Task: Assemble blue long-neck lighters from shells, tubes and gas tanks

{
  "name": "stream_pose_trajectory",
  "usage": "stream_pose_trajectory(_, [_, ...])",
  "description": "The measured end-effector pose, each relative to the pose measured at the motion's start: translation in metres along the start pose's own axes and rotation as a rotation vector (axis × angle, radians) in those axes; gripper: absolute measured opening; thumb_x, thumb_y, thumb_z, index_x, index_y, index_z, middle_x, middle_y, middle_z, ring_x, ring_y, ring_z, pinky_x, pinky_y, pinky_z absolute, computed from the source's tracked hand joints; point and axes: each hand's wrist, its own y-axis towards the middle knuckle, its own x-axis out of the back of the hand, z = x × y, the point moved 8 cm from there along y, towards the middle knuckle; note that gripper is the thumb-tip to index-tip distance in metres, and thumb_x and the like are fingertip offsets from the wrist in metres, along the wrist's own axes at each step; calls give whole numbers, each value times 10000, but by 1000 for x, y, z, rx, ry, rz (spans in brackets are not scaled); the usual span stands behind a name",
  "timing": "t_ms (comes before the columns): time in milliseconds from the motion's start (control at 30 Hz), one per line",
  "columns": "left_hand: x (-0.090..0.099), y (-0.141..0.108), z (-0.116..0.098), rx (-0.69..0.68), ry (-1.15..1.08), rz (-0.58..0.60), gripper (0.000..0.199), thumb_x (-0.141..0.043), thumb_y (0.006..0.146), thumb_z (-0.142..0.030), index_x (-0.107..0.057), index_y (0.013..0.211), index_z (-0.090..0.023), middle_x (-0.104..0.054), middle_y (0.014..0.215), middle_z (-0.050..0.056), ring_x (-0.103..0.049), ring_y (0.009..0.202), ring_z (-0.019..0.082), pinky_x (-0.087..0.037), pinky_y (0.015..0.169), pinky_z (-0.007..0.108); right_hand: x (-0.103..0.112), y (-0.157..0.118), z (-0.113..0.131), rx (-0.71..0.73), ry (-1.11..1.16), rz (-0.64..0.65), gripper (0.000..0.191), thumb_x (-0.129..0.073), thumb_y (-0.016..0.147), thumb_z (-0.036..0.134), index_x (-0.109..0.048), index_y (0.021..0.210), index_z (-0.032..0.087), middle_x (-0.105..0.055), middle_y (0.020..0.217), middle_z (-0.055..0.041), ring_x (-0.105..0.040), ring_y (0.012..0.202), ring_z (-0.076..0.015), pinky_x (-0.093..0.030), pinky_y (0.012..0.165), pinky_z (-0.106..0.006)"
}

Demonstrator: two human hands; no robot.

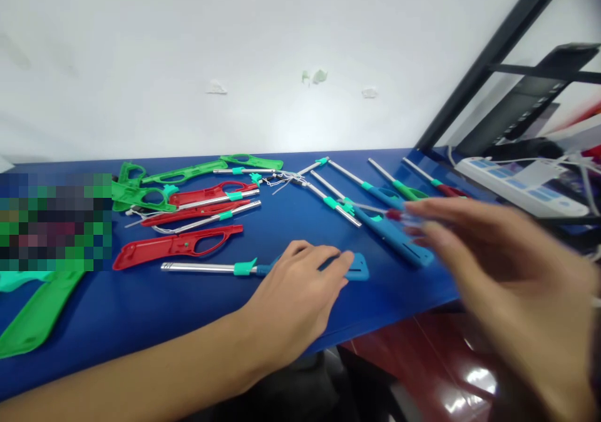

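My left hand (300,287) is closed over the blue handle of a lighter (359,268) lying on the blue table near its front edge. The lighter's silver tube (200,268) points left, with a teal piece (244,267) around it. My right hand (498,272), blurred by motion, is raised over the table's right side. Its thumb and fingers pinch a small tool with a clear and red handle (393,215) and a thin shaft pointing left. Behind that shaft lies another blue lighter (394,237).
Red handle shells (178,245) and green handle shells (188,170) lie at the left and back, among silver tubes with white wires. More lighters, one green (410,191) and one dark red (448,189), lie back right. A white power strip (521,187) sits by a black frame (493,59).
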Motion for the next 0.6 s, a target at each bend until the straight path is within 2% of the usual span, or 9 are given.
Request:
stream_pose_trajectory(67, [4, 1, -3, 23, -2, -2, 209, -632, 1043, -152, -671, 1246, -123, -781, 1166, 79, -725, 1038, 247, -563, 975, 419, -25, -5, -1, 35, -22, 106, 220, -656, 1052, 266, -749, 1234, 350, -799, 1182, 50, -791, 1002, -190, -623, 906, -310])
stream_pose_trajectory(167, [25, -2, -11, 45, 18, -51, 172, -630, 1053, -236, -670, 1187, -136, -747, 1218, 100, -683, 1124, 275, -532, 1018, 448, -52, -14, -1, 190, -98, 261, 277, -568, 1089, 223, -712, 1300, 329, -759, 1341, 32, -728, 1227, -196, -580, 1050, -334])
stream_pose_trajectory(233, [50, -10, -16, 40, 105, -119, 163, -583, 1061, -209, -688, 1165, -142, -730, 1225, 110, -649, 1133, 292, -510, 1017, 482, -56, -20, -1, 293, -173, 278, 289, -560, 1092, 229, -688, 1337, 313, -702, 1442, 4, -638, 1357, -223, -515, 1152, -399])
stream_pose_trajectory(300, [73, -23, -13, 82, 267, -155, 204, -564, 1042, -132, -707, 1187, -126, -727, 1198, 119, -615, 1112, 301, -494, 1015, 504, -56, -26, 3, 354, -201, 280, 279, -594, 1083, 276, -673, 1349, 308, -681, 1456, -13, -592, 1381, -241, -488, 1167, -433])
stream_pose_trajectory(367, [87, -41, 4, 195, 412, -107, 261, -568, 1029, -157, -720, 1229, -88, -690, 1245, 175, -576, 1142, 349, -501, 991, 544, -64, -32, 9, 375, -196, 344, 326, -623, 1074, 350, -633, 1397, 309, -683, 1434, -17, -578, 1362, -245, -480, 1161, -444])
stream_pose_trajectory(433, [91, -60, 24, 290, 439, -14, 337, -561, 1039, -224, -707, 1288, -50, -663, 1246, 210, -565, 1158, 383, -519, 956, 572, -78, -38, 16, 385, -213, 445, 435, -620, 1074, 438, -559, 1485, 311, -673, 1442, -18, -555, 1372, -248, -456, 1182, -463])
stream_pose_trajectory(500, [87, -74, 38, 309, 436, 63, 334, -548, 1050, -232, -715, 1284, -61, -659, 1232, 205, -559, 1158, 390, -525, 954, 594, -92, -40, 19, 380, -249, 519, 512, -603, 1073, 506, -502, 1536, 313, -658, 1455, -22, -536, 1389, -257, -429, 1203, -490])
stream_pose_trajectory(600, [78, -82, 47, 289, 343, 93, 231, -540, 1071, -196, -742, 1174, -148, -689, 1181, 138, -589, 1087, 333, -528, 953, 552, -108, -39, 18, 351, -236, 592, 412, -562, 1088, 523, -541, 1455, 337, -673, 1381, -20, -602, 1301, -245, -473, 1145, -487])
